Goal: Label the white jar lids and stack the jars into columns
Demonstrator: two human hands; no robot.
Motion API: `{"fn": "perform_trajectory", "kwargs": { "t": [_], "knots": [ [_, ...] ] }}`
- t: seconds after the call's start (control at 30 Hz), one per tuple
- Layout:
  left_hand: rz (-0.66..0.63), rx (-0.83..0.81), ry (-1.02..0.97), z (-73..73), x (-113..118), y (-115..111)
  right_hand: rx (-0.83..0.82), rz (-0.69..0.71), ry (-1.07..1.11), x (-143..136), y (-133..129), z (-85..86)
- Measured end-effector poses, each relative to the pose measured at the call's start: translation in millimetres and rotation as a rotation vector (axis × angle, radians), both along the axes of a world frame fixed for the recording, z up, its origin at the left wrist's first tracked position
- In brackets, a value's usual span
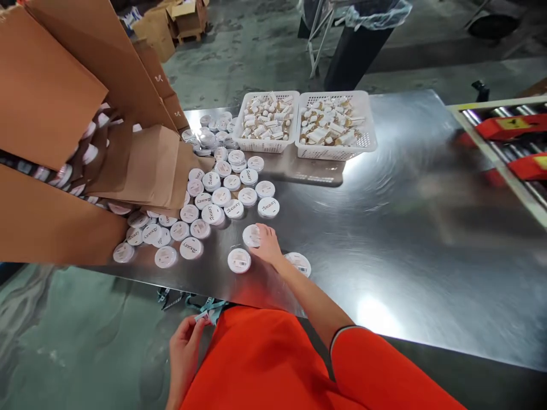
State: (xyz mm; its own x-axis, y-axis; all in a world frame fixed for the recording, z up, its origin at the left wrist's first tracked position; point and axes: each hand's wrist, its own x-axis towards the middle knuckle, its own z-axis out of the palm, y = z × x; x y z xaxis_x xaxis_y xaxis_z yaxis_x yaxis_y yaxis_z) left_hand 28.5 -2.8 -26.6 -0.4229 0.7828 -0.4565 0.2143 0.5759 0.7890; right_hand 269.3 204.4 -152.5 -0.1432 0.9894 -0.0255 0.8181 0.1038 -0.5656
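Note:
My right hand [267, 245] reaches over the steel table [405, 228] and rests its fingers on a white round jar [251, 235]. Two more jars lie close by, one [239, 260] to its left and one [298, 263] beside my wrist. Many white jars [213, 196] with "Beauty" lids spread from a tipped cardboard box [64, 142] at the left. My left hand [184, 347] is low by my orange top, off the table's edge, pinching a teal strap [209, 310].
Two white plastic baskets [267, 145] [335, 151] filled with small bottles stand at the table's far side. A roller conveyor with red parts [513, 148] runs at the right. A black bin [359, 45] and more cartons [179, 23] stand on the floor beyond.

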Motion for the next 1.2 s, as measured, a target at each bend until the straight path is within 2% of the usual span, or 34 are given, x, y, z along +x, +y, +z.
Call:
{"fn": "perform_trajectory", "kwargs": {
  "t": [0.1, 0.2, 0.3, 0.4, 0.63, 0.8, 0.87, 0.93, 1.03, 1.13, 1.2],
  "knots": [
    [0.011, 0.007, -0.001, 0.7, -0.8, -2.6, 0.006, 0.267, 0.105, -12.3, -22.2, 13.2],
    [0.021, 0.002, 0.008, 1.6, -2.1, -5.2, -0.088, 0.391, 0.024, -28.3, -43.8, 7.5],
    [0.02, 0.019, 0.014, 2.8, -2.4, -6.5, -0.167, 0.388, -0.102, -36.9, -54.2, -7.4],
    [0.044, 0.029, -0.027, 2.5, -1.5, -7.6, -0.158, 0.371, -0.147, -37.1, -55.5, -16.0],
    [0.042, 0.023, -0.074, -2.4, 0.9, -10.7, -0.116, 0.361, -0.201, -38.2, -52.0, -11.4],
    [0.045, 0.036, -0.075, -0.4, 2.1, -7.2, -0.099, 0.388, -0.209, -38.3, -47.6, -9.2],
    [0.059, 0.053, -0.076, 1.3, 3.0, -4.1, -0.115, 0.371, -0.201, -38.9, -48.3, -0.5],
    [0.071, 0.073, -0.084, 3.0, 4.2, -0.4, -0.1, 0.337, -0.11, -42.8, -54.1, 16.1],
    [0.092, 0.112, -0.109, 5.6, 6.5, 6.1, -0.134, 0.366, 0.296, -57.2, -75.3, 51.2],
    [0.074, 0.179, -0.11, 7.5, 8.6, 11.6, -0.413, 0.423, 0.813, -78.7, -103.8, 84.9],
    [0.038, 0.211, -0.071, 7.6, 9.1, 13.3, -0.611, 0.403, 1.027, -91.8, -118.0, 101.1]
  ]
}}
